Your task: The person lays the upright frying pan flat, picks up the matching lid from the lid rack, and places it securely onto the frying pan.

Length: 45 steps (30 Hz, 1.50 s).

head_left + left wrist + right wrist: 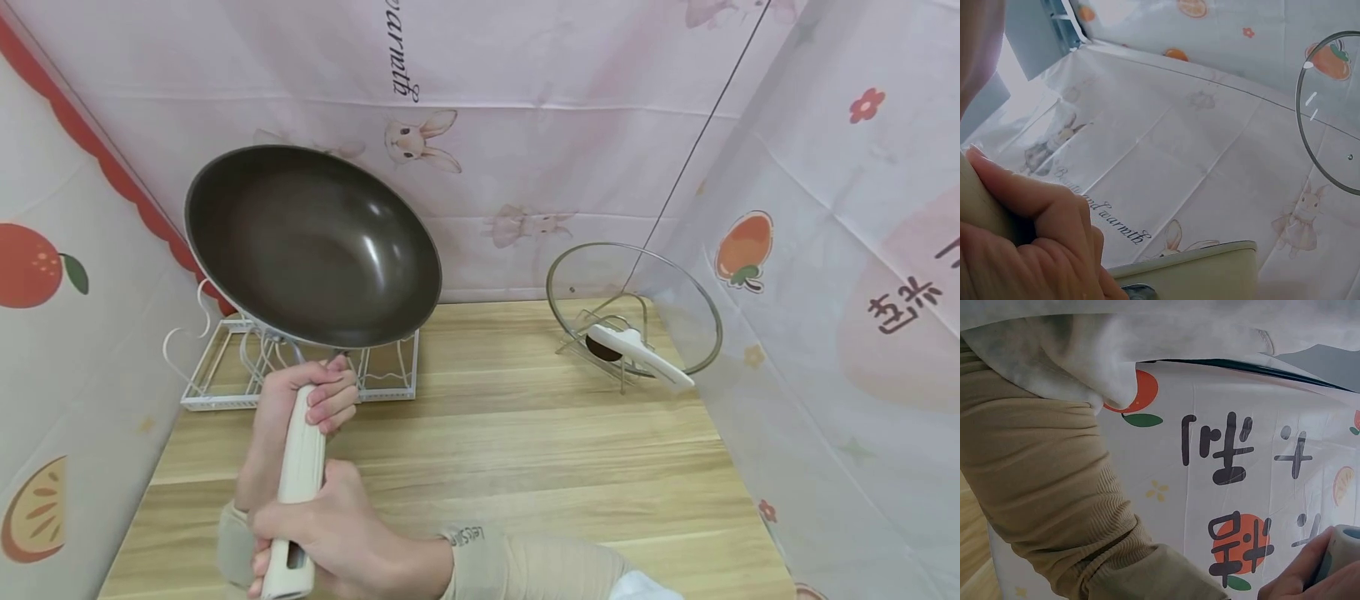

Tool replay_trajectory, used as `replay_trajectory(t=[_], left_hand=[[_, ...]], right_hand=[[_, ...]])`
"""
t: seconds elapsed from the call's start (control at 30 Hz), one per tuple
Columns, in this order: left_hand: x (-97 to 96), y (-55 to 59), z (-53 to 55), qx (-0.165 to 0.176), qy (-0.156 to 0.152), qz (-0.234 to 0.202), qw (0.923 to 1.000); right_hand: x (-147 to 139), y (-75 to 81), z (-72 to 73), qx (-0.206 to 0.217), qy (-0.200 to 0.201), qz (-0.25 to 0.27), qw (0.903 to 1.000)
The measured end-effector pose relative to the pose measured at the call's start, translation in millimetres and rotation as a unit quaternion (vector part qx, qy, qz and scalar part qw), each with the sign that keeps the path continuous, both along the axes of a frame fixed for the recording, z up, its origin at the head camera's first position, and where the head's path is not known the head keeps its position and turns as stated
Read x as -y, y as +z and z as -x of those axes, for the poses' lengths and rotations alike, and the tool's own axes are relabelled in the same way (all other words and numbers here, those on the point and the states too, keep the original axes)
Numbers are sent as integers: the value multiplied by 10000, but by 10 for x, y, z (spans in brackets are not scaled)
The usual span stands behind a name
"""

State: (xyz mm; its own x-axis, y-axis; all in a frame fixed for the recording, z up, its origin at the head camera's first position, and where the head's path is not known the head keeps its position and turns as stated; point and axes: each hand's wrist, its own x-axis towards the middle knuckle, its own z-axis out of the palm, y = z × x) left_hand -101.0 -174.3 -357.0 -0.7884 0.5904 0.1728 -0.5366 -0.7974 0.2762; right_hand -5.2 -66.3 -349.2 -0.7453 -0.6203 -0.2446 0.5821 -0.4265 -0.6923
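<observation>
Fingers of left hand [332, 402] and right hand [348, 527] clamp long cream plastic handle [302, 462]; dark round metal pan [315, 243] may tip into white wire rack [388, 395], far left, if grip twists.

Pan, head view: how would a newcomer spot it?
On the wooden table, find the white wire rack at the far left corner. Partly hiding it is the pan, its cream handle in the left hand and right hand. Its dark, opaque inside sets it apart from the clear glass lid.
</observation>
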Motion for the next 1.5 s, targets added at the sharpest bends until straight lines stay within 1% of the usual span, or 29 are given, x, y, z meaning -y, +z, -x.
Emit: replay_trajectory(t=[0.17,0.3,0.47,0.53,0.63,0.73,0.87,0.93,1.03,1.1,1.23,1.3,1.37,1.43,1.5], left_hand=[[-14,-18,2,-27,11,-141,9999],[-18,-44,11,-95,-15,-252,9996],[-19,-56,15,-211,-50,-255,9994],[-13,-63,16,-270,-91,-235,9993],[-2,-77,19,-334,-194,-235,9990],[4,-95,18,-307,-271,-286,9988],[-3,-110,13,-254,-281,-328,9987],[-4,-107,11,-189,-264,-314,9990],[-3,-105,11,-110,-275,-326,9990],[-2,-98,7,-57,-287,-327,9990],[-8,-99,6,-92,-366,-482,9981],[-19,-99,11,-166,-436,-635,9969],[-28,-95,16,-214,-485,-774,9956],[-36,-92,19,-248,-532,-898,9942],[-40,-86,17,-201,-554,-983,9934]], right_hand=[[-29,-19,11,-131,7,-45,9999],[-68,-43,39,-321,250,-48,9992],[-113,-74,84,-662,580,73,9961],[-121,-88,92,-851,635,171,9942],[-134,-95,102,-1087,605,195,9920],[-146,-90,109,-1289,523,64,9903],[-164,-73,107,-1338,494,-53,9898],[-175,-61,107,-1374,494,-241,9890],[-191,-41,111,-1551,511,-643,9845],[-198,-27,110,-1534,578,-797,9833],[-208,-24,114,-1444,743,-747,9839],[-222,-21,127,-1509,908,-858,9806],[-242,-15,150,-1681,1151,-1010,9738],[-267,-2,182,-1887,1450,-1211,9637],[-294,14,217,-2129,1709,-1365,9523]])
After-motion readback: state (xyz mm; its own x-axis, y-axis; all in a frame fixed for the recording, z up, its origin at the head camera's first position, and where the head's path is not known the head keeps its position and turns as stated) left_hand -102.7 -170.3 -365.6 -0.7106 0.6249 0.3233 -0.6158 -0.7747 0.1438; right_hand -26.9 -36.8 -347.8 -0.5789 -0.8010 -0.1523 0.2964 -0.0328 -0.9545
